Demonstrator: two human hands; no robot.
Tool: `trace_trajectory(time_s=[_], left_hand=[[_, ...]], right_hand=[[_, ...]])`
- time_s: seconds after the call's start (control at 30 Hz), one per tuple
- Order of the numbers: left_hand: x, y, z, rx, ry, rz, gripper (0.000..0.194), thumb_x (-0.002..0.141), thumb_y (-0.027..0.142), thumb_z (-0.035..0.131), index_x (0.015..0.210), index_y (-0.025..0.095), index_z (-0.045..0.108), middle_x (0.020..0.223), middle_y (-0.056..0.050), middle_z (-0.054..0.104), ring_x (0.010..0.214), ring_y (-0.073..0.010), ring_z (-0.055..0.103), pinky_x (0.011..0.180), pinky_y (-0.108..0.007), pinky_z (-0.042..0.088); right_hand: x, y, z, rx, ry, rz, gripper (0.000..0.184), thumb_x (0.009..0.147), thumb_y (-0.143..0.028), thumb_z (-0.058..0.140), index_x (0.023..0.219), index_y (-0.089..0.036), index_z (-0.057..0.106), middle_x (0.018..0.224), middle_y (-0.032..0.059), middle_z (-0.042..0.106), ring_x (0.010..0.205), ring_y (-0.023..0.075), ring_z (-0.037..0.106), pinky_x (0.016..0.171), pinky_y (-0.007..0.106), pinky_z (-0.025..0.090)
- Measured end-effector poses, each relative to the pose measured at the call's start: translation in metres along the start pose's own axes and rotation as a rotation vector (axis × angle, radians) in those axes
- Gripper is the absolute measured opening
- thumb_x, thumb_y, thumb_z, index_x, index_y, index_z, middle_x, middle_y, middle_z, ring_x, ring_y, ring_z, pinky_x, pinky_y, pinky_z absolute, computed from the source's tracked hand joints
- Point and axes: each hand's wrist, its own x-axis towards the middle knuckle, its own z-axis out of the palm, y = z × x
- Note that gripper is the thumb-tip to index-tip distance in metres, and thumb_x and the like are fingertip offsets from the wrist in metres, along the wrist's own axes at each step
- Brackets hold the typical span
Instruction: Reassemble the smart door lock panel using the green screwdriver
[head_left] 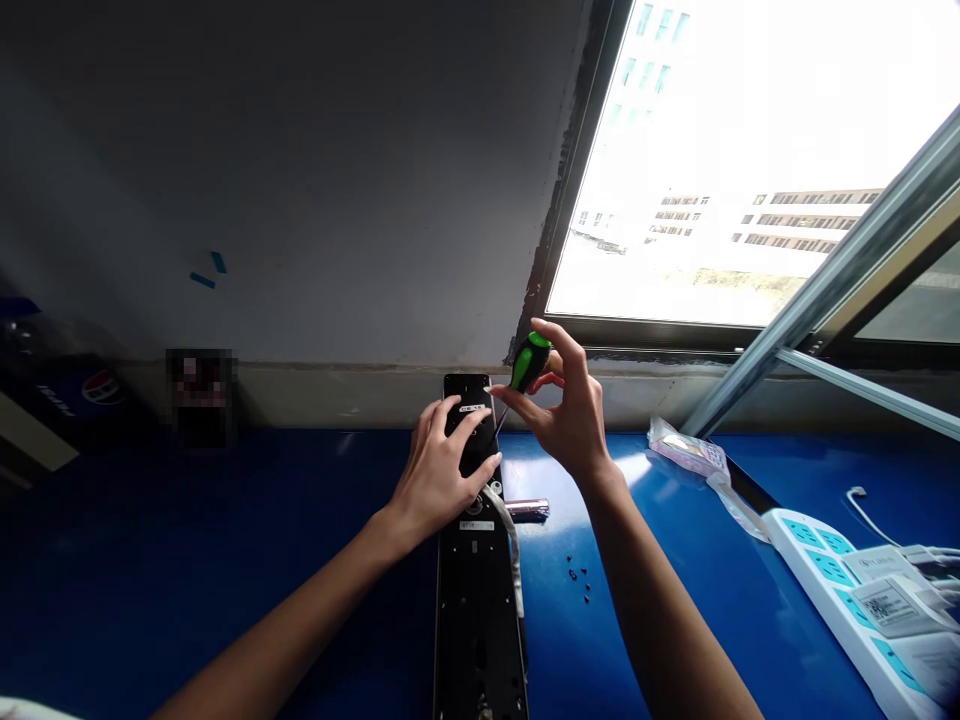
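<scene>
A long black metal device with white labels lies lengthwise on the blue tabletop, its far end near the wall. My left hand rests on its upper part, fingers spread and fingertips touching the surface. In my right hand is a screwdriver with a green and black handle, gripped between thumb and fingers. Its shaft slants down to the device's right edge; the tip is hard to make out. A pale sleeved cable runs along the device's right side. Several small dark screws are scattered to the right.
A small shiny reddish object lies right of the device. Farther right are a clear plastic packet and a white power strip with plugs and cables. A metal frame slants before the window. A dark blue Pepsi-marked item is at left.
</scene>
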Motion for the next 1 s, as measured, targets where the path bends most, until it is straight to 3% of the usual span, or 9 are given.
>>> trace_trajectory(time_s=[0.1, 0.17, 0.23, 0.33, 0.4, 0.53, 0.7, 0.9, 1.0], left_hand=[[-0.001, -0.001, 0.002, -0.119, -0.049, -0.117, 0.078, 0.092, 0.050, 0.071, 0.161, 0.036, 0.038, 0.173, -0.010, 0.018, 0.160, -0.0404, 0.025, 0.126, -0.059, 0.036], [-0.001, -0.001, 0.003, -0.186, -0.074, -0.157, 0.084, 0.091, 0.049, 0.073, 0.163, 0.039, 0.032, 0.176, -0.008, 0.009, 0.161, -0.0399, 0.023, 0.127, -0.057, 0.035], [-0.001, 0.000, 0.004, -0.220, -0.079, -0.170, 0.086, 0.089, 0.046, 0.076, 0.163, 0.039, 0.032, 0.177, -0.007, 0.006, 0.162, -0.0391, 0.022, 0.129, -0.055, 0.033], [0.001, 0.001, 0.003, -0.229, -0.092, -0.179, 0.085, 0.086, 0.042, 0.079, 0.160, 0.038, 0.038, 0.178, -0.006, 0.004, 0.161, -0.0391, 0.023, 0.129, -0.053, 0.034], [0.001, 0.000, 0.002, -0.226, -0.104, -0.185, 0.083, 0.085, 0.041, 0.080, 0.159, 0.037, 0.042, 0.178, -0.006, 0.004, 0.161, -0.0391, 0.023, 0.129, -0.052, 0.034], [0.002, -0.001, 0.002, -0.226, -0.092, -0.154, 0.079, 0.084, 0.039, 0.081, 0.156, 0.036, 0.047, 0.177, -0.005, 0.009, 0.159, -0.0378, 0.029, 0.129, -0.050, 0.035], [0.001, 0.000, 0.003, -0.232, -0.105, -0.167, 0.076, 0.085, 0.039, 0.080, 0.154, 0.035, 0.050, 0.178, -0.006, 0.004, 0.160, -0.0399, 0.028, 0.129, -0.052, 0.035], [0.001, -0.001, 0.003, -0.224, -0.091, -0.142, 0.073, 0.084, 0.037, 0.080, 0.151, 0.032, 0.054, 0.178, -0.006, 0.005, 0.161, -0.0386, 0.026, 0.131, -0.050, 0.032], [0.001, 0.000, 0.003, -0.227, -0.100, -0.154, 0.073, 0.083, 0.037, 0.081, 0.151, 0.031, 0.055, 0.178, -0.007, 0.004, 0.159, -0.0397, 0.029, 0.130, -0.051, 0.033]], right_hand=[[0.002, -0.001, 0.000, 0.081, -0.034, 0.012, 0.060, 0.097, -0.030, 0.068, 0.153, -0.039, 0.047, 0.142, 0.0044, 0.068, 0.102, 0.0211, 0.075, 0.086, 0.038, 0.065], [0.003, -0.004, 0.000, 0.207, -0.053, 0.055, 0.050, 0.104, -0.030, 0.057, 0.153, -0.036, 0.049, 0.145, 0.0056, 0.066, 0.115, 0.0234, 0.074, 0.097, 0.042, 0.064], [0.003, -0.006, 0.000, 0.290, -0.026, 0.086, 0.046, 0.103, -0.030, 0.058, 0.149, -0.034, 0.053, 0.135, 0.0058, 0.071, 0.113, 0.0230, 0.074, 0.099, 0.043, 0.065], [0.004, -0.008, 0.001, 0.232, 0.054, 0.083, 0.047, 0.091, -0.032, 0.076, 0.137, -0.036, 0.064, 0.121, 0.0037, 0.071, 0.101, 0.0205, 0.072, 0.087, 0.038, 0.067], [0.005, -0.009, 0.000, 0.172, 0.072, 0.077, 0.044, 0.092, -0.033, 0.076, 0.135, -0.037, 0.067, 0.122, 0.0041, 0.068, 0.102, 0.0199, 0.070, 0.084, 0.035, 0.066], [0.005, -0.009, -0.003, 0.313, -0.011, 0.111, 0.043, 0.107, -0.035, 0.050, 0.149, -0.035, 0.057, 0.136, 0.0057, 0.069, 0.114, 0.0217, 0.072, 0.099, 0.043, 0.064], [0.005, -0.010, -0.004, 0.270, 0.037, 0.100, 0.041, 0.092, -0.033, 0.076, 0.132, -0.036, 0.070, 0.120, 0.0040, 0.070, 0.103, 0.0204, 0.070, 0.089, 0.039, 0.067], [0.006, -0.014, -0.005, 0.422, -0.041, 0.100, 0.043, 0.107, -0.031, 0.051, 0.149, -0.035, 0.058, 0.139, 0.0064, 0.067, 0.116, 0.0220, 0.071, 0.098, 0.043, 0.064], [0.006, -0.015, -0.006, 0.393, -0.002, 0.105, 0.038, 0.097, -0.029, 0.070, 0.135, -0.034, 0.069, 0.121, 0.0043, 0.073, 0.107, 0.0217, 0.073, 0.092, 0.042, 0.066]])
